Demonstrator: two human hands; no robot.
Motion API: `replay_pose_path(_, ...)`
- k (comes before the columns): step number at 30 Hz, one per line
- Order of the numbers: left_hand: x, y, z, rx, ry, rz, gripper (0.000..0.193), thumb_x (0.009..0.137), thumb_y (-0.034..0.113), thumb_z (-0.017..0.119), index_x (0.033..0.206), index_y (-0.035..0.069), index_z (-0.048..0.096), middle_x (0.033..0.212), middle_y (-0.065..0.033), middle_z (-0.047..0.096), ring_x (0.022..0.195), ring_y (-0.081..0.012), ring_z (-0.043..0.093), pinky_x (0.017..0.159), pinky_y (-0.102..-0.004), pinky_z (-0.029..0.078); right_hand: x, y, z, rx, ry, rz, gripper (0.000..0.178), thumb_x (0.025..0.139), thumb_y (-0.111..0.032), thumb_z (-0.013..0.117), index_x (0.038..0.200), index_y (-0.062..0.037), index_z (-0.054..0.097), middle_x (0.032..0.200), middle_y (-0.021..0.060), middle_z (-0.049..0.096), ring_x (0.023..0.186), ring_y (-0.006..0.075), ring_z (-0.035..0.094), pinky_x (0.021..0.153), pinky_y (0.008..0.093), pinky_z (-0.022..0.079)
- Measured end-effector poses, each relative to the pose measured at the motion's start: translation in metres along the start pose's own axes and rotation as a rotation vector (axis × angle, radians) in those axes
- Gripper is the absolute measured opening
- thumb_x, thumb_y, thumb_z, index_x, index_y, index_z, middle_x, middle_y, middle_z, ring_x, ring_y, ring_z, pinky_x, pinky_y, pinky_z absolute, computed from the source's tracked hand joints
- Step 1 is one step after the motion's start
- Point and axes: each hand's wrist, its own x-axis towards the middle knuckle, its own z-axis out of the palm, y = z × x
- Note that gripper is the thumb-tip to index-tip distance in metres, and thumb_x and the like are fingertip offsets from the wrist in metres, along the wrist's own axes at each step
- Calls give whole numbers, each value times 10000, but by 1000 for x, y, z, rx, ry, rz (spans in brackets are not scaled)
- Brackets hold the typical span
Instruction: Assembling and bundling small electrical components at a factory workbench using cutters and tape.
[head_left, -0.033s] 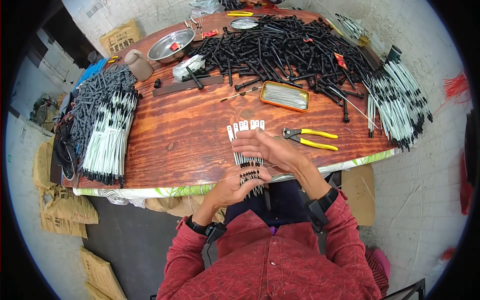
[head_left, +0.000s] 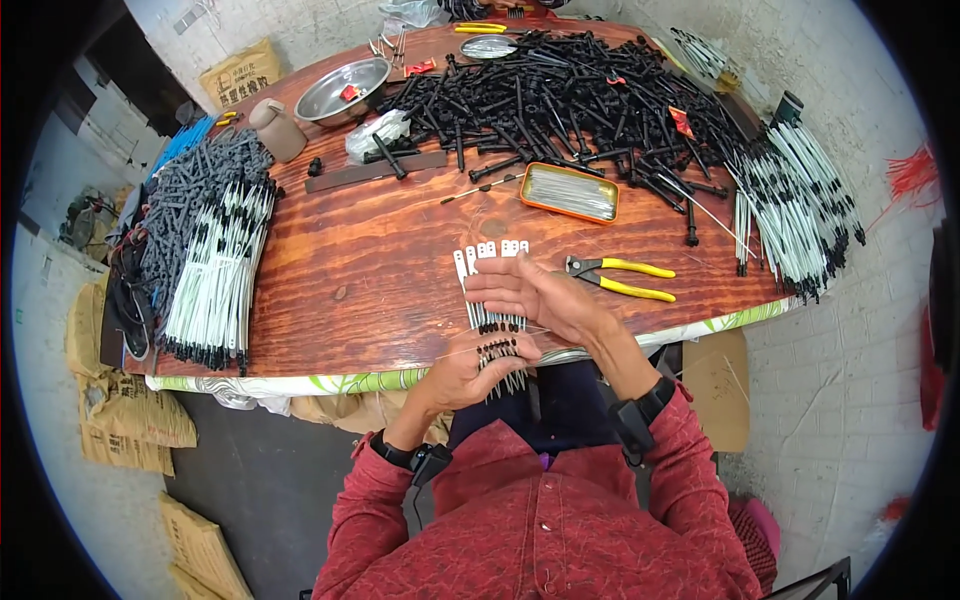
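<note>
Several thin strips [head_left: 470, 290] with flat white ends, holes in the tips and black beads lower down are fanned out at the table's front edge. My left hand [head_left: 468, 375] is closed around their lower part, thumb across the front, with pointed ends sticking out beneath. Over the upper part of the fan lies my right hand [head_left: 550, 302], its fingers stretched out to the left across the strips. A fine thread or wire runs by the hands. To the right of my right hand, yellow-handled pliers [head_left: 625, 278] rest on the table.
Beyond the hands stands an orange-rimmed tin [head_left: 570, 193] of thin metal pins. A large heap of black plastic parts [head_left: 560, 100] covers the back. Bundles of white strips lie at left [head_left: 215, 290] and right [head_left: 800, 210]. A steel bowl [head_left: 343, 92] and beige jug [head_left: 277, 130] stand back left.
Both hands stay in nearly the same place. The fingers of my right hand have shifted very slightly over the strips.
</note>
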Motion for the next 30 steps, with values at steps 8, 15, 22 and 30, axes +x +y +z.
replay_pose_path(8,-1,-1,1,259,69,169,178,822,57,696,994,89,728,1028,-60,714,1019,-268,607,893,-379,487,-25,5,9,19,-76,25,941,922,-719,356,1469,46,361,1424,194,502,1324,287,499,1126,392,379)
replay_pose_path(15,-4,-1,2,313,65,140,192,790,79,707,966,146,744,1070,8,724,1120,-241,485,991,-391,417,-39,10,20,-118,-130,-290,853,853,-340,770,1498,9,335,1427,173,506,1284,252,525,1056,348,433)
replay_pose_path(22,-7,0,-7,448,47,172,179,781,107,706,952,142,745,1211,1,690,1266,-305,376,1035,-466,386,-40,-4,25,-538,-114,-72,710,777,-253,819,1376,-45,498,1269,137,616,1162,256,599,964,383,478)
replay_pose_path(30,7,2,-16,344,-45,173,260,844,185,693,1101,149,697,1365,-58,612,1350,-391,370,1096,-523,327,-40,19,30,-849,8,-207,419,791,-274,796,1126,-62,661,1027,164,679,959,336,646,850,421,501)
